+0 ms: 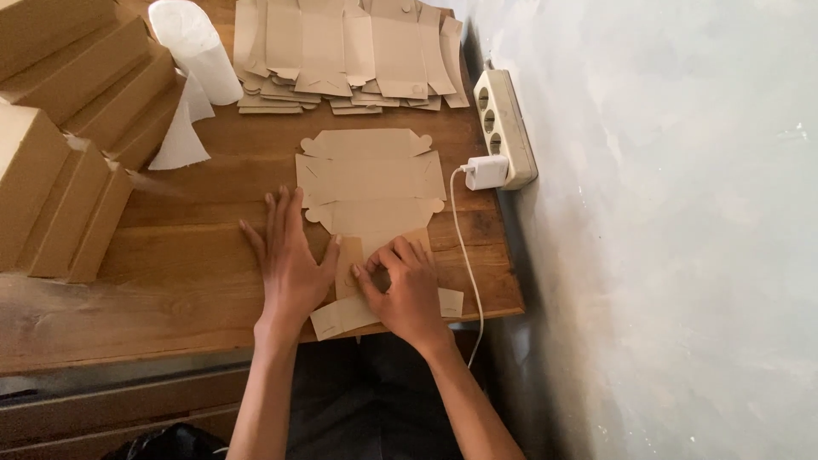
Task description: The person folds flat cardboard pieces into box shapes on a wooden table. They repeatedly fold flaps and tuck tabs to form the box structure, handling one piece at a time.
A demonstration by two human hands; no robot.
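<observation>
A flat box blank (pixel 371 183) of brown card lies on the table (pixel 170 281), its near end reaching over the table's front edge. The near flap (pixel 349 313) sits under both hands; the far tabs lie well beyond the fingertips, toward the stack of blanks (pixel 341 51).

The left hand (pixel 290 268) lies palm down, fingers spread and flat, mostly on the wood just left of the blank, with the thumb reaching onto the card. The right hand (pixel 407 294) is curled over the near panel, fingertips bent and bunched on the card as if working a crease; whether they pinch an edge or only press cannot be told, since the knuckles hide it.

The step looks like folding the near flap along its score. To do it well, I judge the left hand should hold the blank steady close beside the fold, so the card does not slide. The right fingers should run along the score rather than push at one spot, or the crease may wander. The overhang past the table edge gives no support, so pressing there could bend the flap off its line.

Left of the left fingers stand folded boxes (pixel 68 145) and white paper (pixel 192 51). Right of the right fingers a white cable (pixel 467 255) runs to a charger (pixel 486 171) in a power strip (pixel 504 123).
</observation>
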